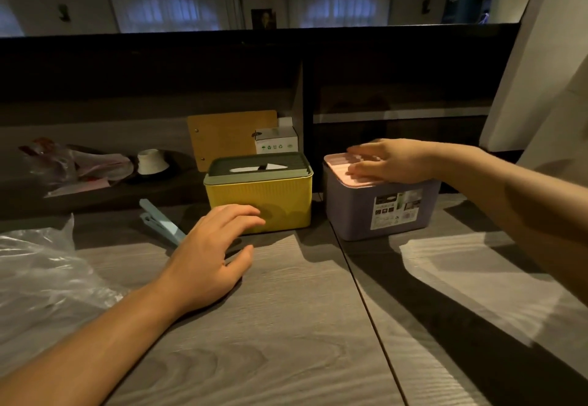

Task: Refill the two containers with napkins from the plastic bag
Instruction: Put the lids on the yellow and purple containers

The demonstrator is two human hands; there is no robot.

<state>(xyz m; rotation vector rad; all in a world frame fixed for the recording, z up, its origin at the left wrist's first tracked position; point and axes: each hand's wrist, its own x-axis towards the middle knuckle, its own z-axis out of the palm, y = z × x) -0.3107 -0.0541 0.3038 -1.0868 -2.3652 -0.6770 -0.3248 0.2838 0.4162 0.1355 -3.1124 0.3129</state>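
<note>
Sitting side by side at bench's far edge, long axes running left-right: yellow container (258,202) with green slotted lid (259,166), napkin tip (257,169) poking out; purple container (381,208) to its right. Right hand (393,161) resting flat on pink lid (340,167), grip spread. Left hand (211,259) hovering before yellow container, fingers relaxed. Plastic bag (41,278) lying at bench's left edge, blue clip (160,221) beside.

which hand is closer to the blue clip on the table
Left. The left hand hovers just right of the blue clip, nearly touching its end. The right hand is farther right, resting on the purple container's pink lid.
</note>
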